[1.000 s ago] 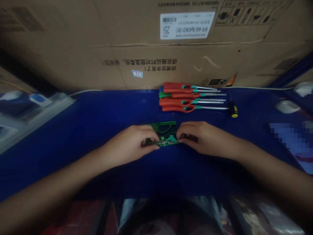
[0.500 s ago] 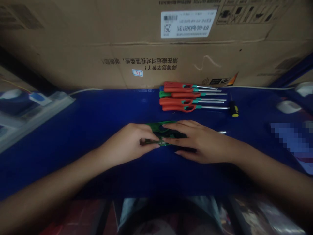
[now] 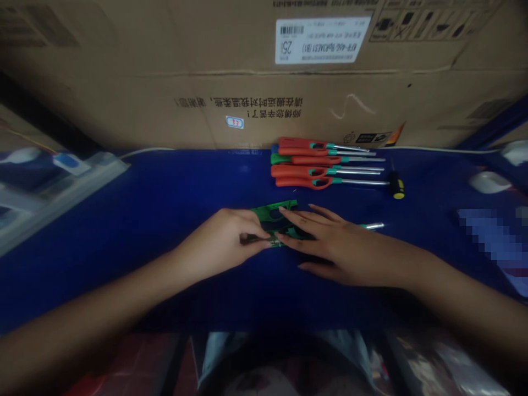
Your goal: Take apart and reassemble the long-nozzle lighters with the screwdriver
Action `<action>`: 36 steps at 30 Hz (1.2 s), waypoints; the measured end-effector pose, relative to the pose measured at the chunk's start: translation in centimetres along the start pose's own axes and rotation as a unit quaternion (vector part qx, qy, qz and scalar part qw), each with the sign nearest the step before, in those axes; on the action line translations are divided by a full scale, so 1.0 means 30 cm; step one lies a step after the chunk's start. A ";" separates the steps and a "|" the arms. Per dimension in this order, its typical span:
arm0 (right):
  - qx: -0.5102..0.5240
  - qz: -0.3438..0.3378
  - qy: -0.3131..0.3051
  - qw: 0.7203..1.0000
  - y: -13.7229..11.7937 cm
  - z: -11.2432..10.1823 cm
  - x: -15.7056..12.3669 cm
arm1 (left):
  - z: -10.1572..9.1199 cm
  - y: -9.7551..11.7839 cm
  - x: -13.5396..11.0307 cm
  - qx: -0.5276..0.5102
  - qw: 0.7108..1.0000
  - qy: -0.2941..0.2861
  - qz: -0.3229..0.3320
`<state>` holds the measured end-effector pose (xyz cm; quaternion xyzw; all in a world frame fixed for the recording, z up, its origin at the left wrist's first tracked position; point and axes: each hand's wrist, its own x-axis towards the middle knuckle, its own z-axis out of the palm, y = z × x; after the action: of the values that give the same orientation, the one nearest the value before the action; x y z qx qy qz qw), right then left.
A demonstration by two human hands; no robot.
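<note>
My left hand [image 3: 233, 236] is closed in a pinch, thumb and forefinger gripping the end of an opened green gas lighter [image 3: 275, 242]. Some of the lighter's inner parts show near the fingertips, too small and dim to make out. Just beyond lies a loose green shell half [image 3: 268, 212], flat on the blue table. My right hand [image 3: 325, 242] has its fingers spread over the lighter, with fingertips touching its edge and the shell. The lighter's metal tube [image 3: 374, 226] pokes out past my right hand; its middle is hidden under the palm.
Several red gas lighters [image 3: 303, 173] lie stacked on the blue table [image 3: 185, 181] beyond my hands. A black and yellow screwdriver [image 3: 397, 186] is by their tips. A cardboard box [image 3: 144, 88] stands as a back wall. A white object [image 3: 489, 181] lies at right, a clear plastic rail [image 3: 103, 170] at left.
My right hand has shifted slightly right and toward me, its fingers a bit more spread, uncovering more of the green shell half and metal tube. My left hand keeps its pinch.
</note>
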<state>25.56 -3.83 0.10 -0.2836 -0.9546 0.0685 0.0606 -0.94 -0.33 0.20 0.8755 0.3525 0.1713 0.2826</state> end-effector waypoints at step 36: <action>0.025 0.128 0.224 0.966 0.057 -0.005 0.036 | -0.033 -0.011 0.019 0.006 0.998 0.065 -0.004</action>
<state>25.60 -1.79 0.04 -0.4097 -0.8706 0.0339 0.2702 -1.22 0.65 0.83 0.8628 0.3743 0.2250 0.2548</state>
